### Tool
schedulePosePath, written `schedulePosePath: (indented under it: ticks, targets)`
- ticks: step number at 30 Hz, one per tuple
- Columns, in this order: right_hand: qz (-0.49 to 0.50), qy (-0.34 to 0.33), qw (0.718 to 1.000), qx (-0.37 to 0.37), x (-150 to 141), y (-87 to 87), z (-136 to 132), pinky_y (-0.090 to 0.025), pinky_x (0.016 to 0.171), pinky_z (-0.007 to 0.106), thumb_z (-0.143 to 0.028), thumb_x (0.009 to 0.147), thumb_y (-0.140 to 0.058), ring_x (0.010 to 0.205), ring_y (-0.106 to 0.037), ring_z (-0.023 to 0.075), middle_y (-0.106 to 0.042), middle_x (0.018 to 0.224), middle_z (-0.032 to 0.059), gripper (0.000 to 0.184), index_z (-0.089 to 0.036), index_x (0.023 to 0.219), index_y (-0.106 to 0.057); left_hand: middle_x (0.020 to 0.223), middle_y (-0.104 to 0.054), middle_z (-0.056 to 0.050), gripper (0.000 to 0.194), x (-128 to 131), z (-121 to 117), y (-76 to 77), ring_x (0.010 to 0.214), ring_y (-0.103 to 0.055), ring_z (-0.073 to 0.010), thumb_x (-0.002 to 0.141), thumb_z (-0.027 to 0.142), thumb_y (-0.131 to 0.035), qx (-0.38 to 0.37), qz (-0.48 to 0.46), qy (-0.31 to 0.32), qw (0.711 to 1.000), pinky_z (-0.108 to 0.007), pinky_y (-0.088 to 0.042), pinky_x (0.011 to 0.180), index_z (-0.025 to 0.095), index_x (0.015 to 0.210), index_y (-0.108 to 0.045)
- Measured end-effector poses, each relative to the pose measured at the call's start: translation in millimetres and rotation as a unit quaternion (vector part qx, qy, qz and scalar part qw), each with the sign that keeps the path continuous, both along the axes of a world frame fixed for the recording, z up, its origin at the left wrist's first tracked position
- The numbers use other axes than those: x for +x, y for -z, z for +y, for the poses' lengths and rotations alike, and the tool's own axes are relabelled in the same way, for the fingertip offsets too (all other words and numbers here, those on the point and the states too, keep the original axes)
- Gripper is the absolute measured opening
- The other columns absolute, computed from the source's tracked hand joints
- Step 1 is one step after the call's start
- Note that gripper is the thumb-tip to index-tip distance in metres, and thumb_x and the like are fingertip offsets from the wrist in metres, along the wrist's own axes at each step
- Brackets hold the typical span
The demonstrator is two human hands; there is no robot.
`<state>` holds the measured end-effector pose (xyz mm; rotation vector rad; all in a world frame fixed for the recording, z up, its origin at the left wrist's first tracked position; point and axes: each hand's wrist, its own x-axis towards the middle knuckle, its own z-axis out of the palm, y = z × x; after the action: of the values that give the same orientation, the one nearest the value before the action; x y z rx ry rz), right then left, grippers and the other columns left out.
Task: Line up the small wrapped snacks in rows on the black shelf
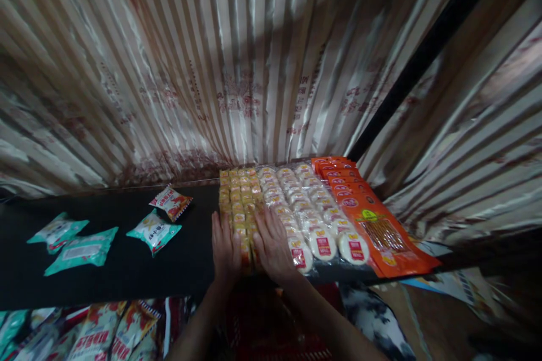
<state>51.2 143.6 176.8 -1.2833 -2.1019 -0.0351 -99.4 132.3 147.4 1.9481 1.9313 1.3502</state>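
Several rows of small yellow-wrapped snack packets (239, 191) stand on the black shelf (178, 276). My left hand (226, 245) lies along their left side, fingers stretched out and pointing away from me. Across from it, my right hand (273, 239) rests with extended, slightly spread fingers over the right-hand rows, near the white packs. Neither hand is closed around a packet. Beside my right hand are rows of round white cakes or crackers in clear wrappers (324, 243), the nearest ones showing red labels. Part of the yellow rows is hidden under my fingers.
Overlapping orange snack bags (383, 236) line the shelf's right end. Left lie teal packets (154, 231) and a red-and-white packet (171, 201). Below the front edge are more snack packets (95, 333). A striped curtain (237, 67) hangs behind; a dark pole (406, 81) slants at right.
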Motion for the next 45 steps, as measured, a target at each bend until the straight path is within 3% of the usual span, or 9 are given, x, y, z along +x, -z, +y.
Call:
schedulePosePath:
  ticks: [6,14,26,35,40,45]
  targets:
    - [-0.015,-0.009,1.0,0.02,-7.5,15.2,-12.1,-0.03,0.106,0.054,-0.025,0.092,-0.038,0.141,-0.008,0.0318,-0.004,0.155,0.0117,0.055,-0.016,0.144,-0.024,0.153,-0.007,-0.021,0.06,10.4,-26.6,8.4,0.14,-0.013,-0.0324,0.09,0.022,-0.035,0.032,0.141,-0.012,0.989,-0.053,-0.033,0.104,0.011,0.145,-0.015]
    - [-0.015,0.005,0.999,0.05,-12.5,22.9,-10.1,-0.032,0.106,0.053,-0.023,0.091,-0.038,0.14,-0.015,0.0308,-0.01,0.154,0.0142,0.053,-0.013,0.142,-0.029,0.147,-0.024,-0.024,0.05,5.9,-24.1,10.9,0.138,-0.019,-0.035,0.084,0.021,-0.047,0.066,0.26,-0.013,0.963,-0.05,-0.038,0.102,0.007,0.132,-0.041]
    - [-0.006,0.014,0.998,0.067,-14.0,33.3,-9.8,-0.034,0.107,0.052,-0.021,0.092,-0.039,0.139,-0.018,0.0296,-0.014,0.153,0.0139,0.052,-0.013,0.142,-0.029,0.144,-0.035,-0.021,0.046,3.4,-24.9,10.7,0.14,-0.014,-0.03,0.087,0.02,-0.043,0.042,0.27,0.027,0.962,-0.049,-0.032,0.107,0.008,0.131,-0.041]
    - [-0.009,-0.008,0.999,0.044,-13.0,20.0,-21.1,-0.03,0.109,0.052,-0.023,0.091,-0.039,0.14,-0.015,0.0288,-0.019,0.152,0.0154,0.048,-0.009,0.137,-0.037,0.151,-0.02,-0.02,0.052,4.0,-34.6,5.1,0.141,-0.013,-0.0304,0.088,0.019,-0.041,0.069,0.217,0.022,0.973,-0.05,-0.034,0.106,0.012,0.139,-0.03]
    - [0.013,-0.016,0.998,0.061,-10.2,17.5,-43.9,-0.031,0.108,0.053,-0.02,0.091,-0.037,0.139,-0.019,0.0275,-0.028,0.149,0.0157,0.048,-0.009,0.137,-0.037,0.148,-0.028,-0.018,0.055,14.8,-60.4,11.1,0.14,-0.019,-0.0276,0.09,0.016,-0.034,0.147,0.165,0.082,0.972,-0.051,-0.034,0.105,0.015,0.143,-0.018]
    - [0.015,-0.035,0.998,0.046,4.8,18.6,-85.7,-0.036,0.105,0.049,-0.015,0.09,-0.033,0.136,-0.028,0.0251,-0.045,0.139,0.0153,0.045,-0.01,0.135,-0.04,0.13,-0.051,-0.016,0.048,35.8,-107.1,14.3,0.132,-0.035,-0.0227,0.089,0.012,-0.036,0.135,0.121,0.115,0.977,-0.044,-0.04,0.102,0.012,0.136,-0.033]
